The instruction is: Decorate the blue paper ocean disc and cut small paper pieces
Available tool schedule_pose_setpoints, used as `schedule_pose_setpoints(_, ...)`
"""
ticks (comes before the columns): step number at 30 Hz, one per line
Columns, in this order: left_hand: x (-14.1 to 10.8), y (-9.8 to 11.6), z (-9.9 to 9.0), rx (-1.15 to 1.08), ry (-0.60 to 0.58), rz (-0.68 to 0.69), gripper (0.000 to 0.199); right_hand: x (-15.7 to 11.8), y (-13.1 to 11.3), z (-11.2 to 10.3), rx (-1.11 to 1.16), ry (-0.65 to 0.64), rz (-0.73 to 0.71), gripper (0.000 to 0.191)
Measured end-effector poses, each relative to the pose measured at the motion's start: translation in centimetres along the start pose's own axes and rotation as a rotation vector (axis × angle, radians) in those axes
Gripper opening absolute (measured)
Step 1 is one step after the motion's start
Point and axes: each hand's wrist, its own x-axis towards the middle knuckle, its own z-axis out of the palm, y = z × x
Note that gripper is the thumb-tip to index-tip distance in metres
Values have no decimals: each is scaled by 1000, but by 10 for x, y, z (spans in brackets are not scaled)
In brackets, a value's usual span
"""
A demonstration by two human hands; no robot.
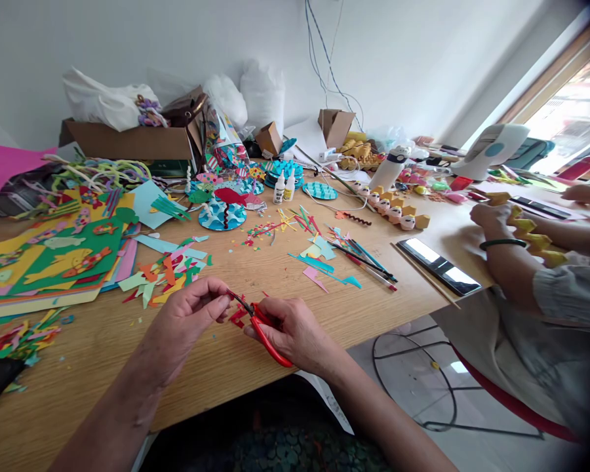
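Red-handled scissors (270, 341) are held in my right hand (295, 334), its fingers through and around the handles. The dark blades point up and left toward my left hand (191, 321). Thumb and fingertips of my left hand are pinched at the blade tips on a small red piece (229, 293), mostly hidden by the fingers. Beneath the blades, red paper scraps (238, 318) lie on the wooden table (216, 387). Just beyond my left hand is a pile of coloured paper scraps (170, 269).
Stacked coloured paper (54, 262) lies left. Glue bottles (284, 188) and a blue decorated disc (221, 215) stand farther back. Pencils (368, 262), a phone (440, 265) and a wooden stick (425, 275) lie right. At far right, another person's hands hold a yellow egg-carton strip (526, 229).
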Motion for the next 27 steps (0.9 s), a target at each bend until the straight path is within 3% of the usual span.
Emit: schedule_pose_setpoints(27, 0, -4, 1, -49, 34, 5, 7, 1, -2, -1, 14, -11, 16, 40)
